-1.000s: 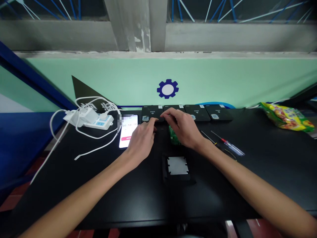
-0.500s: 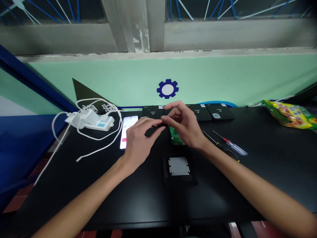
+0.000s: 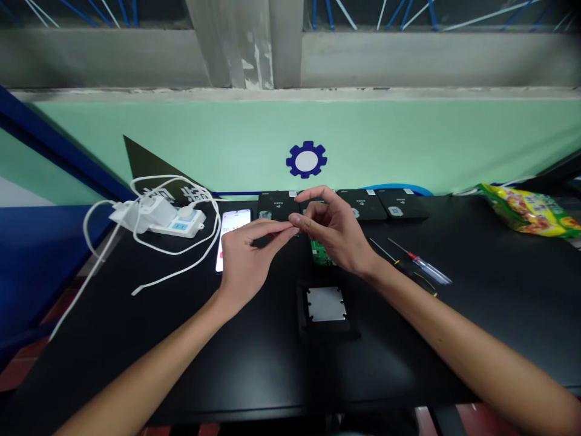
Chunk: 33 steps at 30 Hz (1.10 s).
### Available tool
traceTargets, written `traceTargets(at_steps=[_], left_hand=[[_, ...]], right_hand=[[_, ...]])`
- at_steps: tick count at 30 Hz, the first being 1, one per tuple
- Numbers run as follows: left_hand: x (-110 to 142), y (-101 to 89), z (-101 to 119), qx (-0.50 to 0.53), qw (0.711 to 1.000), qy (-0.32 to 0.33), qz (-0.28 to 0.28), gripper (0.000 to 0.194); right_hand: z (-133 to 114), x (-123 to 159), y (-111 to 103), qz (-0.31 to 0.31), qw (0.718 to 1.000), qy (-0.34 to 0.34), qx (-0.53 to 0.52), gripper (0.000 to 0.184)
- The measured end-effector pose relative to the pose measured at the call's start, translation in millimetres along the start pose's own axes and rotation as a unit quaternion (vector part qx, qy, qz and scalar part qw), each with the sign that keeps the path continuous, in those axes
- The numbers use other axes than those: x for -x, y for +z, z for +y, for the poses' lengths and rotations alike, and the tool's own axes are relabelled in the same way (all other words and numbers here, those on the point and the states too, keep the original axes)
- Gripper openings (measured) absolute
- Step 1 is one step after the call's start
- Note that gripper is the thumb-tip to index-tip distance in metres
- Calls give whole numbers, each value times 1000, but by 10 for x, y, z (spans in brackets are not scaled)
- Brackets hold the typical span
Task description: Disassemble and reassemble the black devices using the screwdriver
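Note:
My left hand [image 3: 251, 253] and my right hand [image 3: 334, 231] meet at the fingertips above the middle of the table. Both pinch at the same spot, and whatever lies between the fingers is too small to make out. Partly hidden under my right hand is a green circuit board [image 3: 321, 253]. Nearer to me lies a square black housing [image 3: 303, 310] with a silvery metal plate [image 3: 327, 304] in its middle. A lit phone [image 3: 235, 220] lies behind my left hand, which covers part of it.
Several flat black boxes [image 3: 403, 203] line the wall. Two screwdrivers, one with a clear handle [image 3: 431, 269], one with a dark handle [image 3: 420, 277], lie right. A power strip [image 3: 184, 224] with a looped white cable [image 3: 177, 280] sits left; a snack bag [image 3: 533, 212] is far right.
The fingertips of my two hands have come closer together and now touch. My left thumb has moved up toward its fingers. The whole view has shifted slightly.

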<state>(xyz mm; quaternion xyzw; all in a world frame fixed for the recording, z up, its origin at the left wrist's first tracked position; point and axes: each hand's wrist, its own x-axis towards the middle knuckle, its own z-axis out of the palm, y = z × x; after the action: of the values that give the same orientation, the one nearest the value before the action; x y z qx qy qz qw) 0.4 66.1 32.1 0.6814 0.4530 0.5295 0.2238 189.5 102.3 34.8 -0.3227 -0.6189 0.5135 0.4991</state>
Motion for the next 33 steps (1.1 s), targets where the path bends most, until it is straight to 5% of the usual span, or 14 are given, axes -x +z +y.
traceTargets(at_steps=[6,14,23,27,33], left_hand=[[-39,-9,-23,110,988,-104,-15,6],[-73,-20,-146,305,920,-245,-29,8],[-40,-28,-158,364,885,-284,-63,19],[-38,-34,-137,340,895,-279,-75,20],[-6,-62,-116,127,966,-221,-54,27]], right_hand=[[-49,21,50,10,1000,-8,0,38],[-113,84,41,-11,996,-43,83,28],[-151,93,19,-20,983,-61,169,14],[-166,76,7,-24,960,-106,256,6],[61,-4,-102,-69,888,-94,444,6]])
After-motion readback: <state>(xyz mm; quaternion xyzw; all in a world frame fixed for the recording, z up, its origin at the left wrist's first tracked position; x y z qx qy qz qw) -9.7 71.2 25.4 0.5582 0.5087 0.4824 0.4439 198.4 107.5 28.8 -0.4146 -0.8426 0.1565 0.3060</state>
